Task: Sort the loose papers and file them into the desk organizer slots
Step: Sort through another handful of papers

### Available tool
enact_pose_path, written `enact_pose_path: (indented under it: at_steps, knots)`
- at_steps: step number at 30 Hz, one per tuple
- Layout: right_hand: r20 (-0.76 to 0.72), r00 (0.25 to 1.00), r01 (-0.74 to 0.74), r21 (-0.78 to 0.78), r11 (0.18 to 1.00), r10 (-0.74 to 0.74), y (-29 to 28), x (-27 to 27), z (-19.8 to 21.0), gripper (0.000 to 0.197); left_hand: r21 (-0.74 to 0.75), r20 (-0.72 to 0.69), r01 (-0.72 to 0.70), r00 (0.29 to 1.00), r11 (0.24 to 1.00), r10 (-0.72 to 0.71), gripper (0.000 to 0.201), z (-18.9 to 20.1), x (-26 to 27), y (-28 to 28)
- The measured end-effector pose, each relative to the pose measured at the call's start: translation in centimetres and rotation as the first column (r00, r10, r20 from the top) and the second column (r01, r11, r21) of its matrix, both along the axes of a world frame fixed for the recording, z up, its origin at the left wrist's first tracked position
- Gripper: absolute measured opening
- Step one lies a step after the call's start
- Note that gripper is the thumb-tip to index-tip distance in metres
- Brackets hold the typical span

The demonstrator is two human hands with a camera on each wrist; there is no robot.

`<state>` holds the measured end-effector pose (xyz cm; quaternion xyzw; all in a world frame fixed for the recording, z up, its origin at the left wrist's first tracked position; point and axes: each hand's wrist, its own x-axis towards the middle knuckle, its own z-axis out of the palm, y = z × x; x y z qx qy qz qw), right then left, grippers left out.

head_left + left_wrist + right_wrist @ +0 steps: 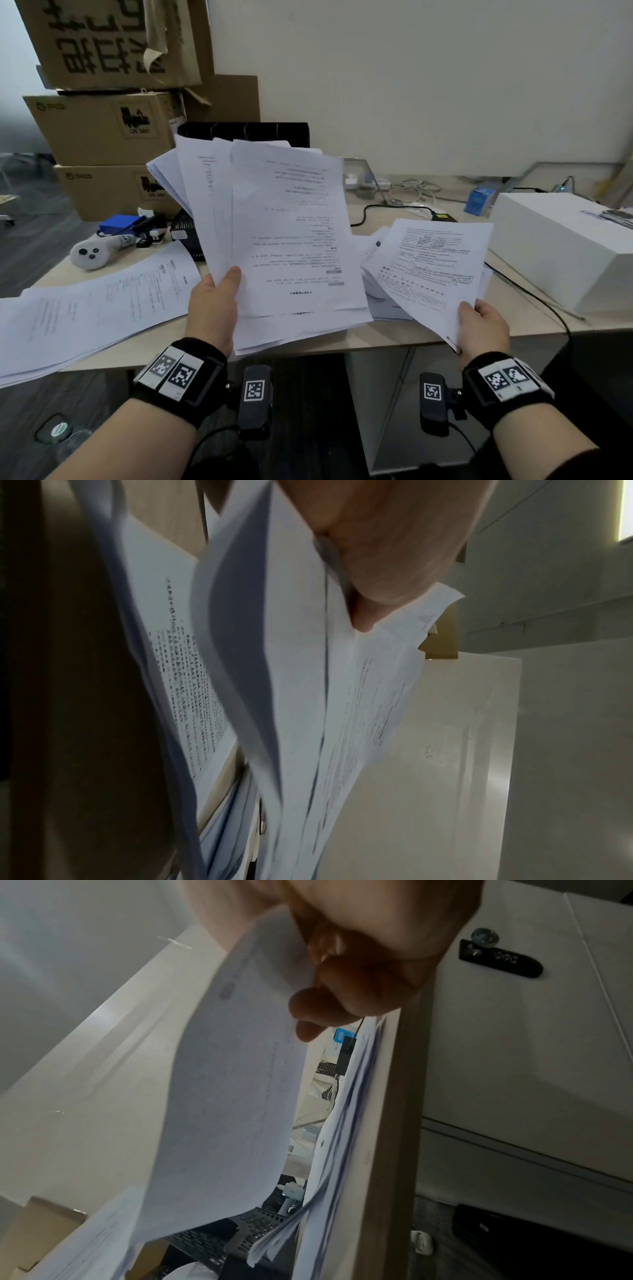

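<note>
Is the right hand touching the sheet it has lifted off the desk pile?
Touching. The head view shows the right hand pinching the sheet at its near corner.

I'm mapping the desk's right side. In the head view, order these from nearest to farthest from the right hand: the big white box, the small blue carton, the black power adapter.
From the right hand:
1. Big white box, on the desk just to the hand's right.
2. Black power adapter, flat on the desk, farther back.
3. Small blue carton, upright near the wall; only slightly beyond the adapter.
</note>
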<state>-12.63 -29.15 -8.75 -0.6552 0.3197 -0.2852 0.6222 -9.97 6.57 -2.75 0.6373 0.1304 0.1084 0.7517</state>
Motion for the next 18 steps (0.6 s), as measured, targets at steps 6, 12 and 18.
enact_pose_path:
  at_steps: [6, 12, 18]
  knots:
    - [0.075, 0.997, -0.004, 0.117, 0.993, -0.005, 0.3, 0.4, -0.2, 0.019, -0.069, -0.009, -0.084, 0.997, 0.994, 0.083, 0.016, 0.3, 0.9, 2.1]
    - [0.092, 0.993, -0.088, 0.111, 0.99, 0.078, 2.2, 0.9, 0.0, 0.022, -0.073, -0.028, -0.088, 0.996, 0.993, 0.086, 0.02, 0.3, 0.9, 3.1]
    - [0.083, 0.986, -0.152, 0.096, 0.984, 0.144, 4.0, 2.0, 0.1, 0.018, -0.09, -0.013, -0.064, 0.998, 0.994, 0.064, 0.016, 0.4, 0.7, 3.4]
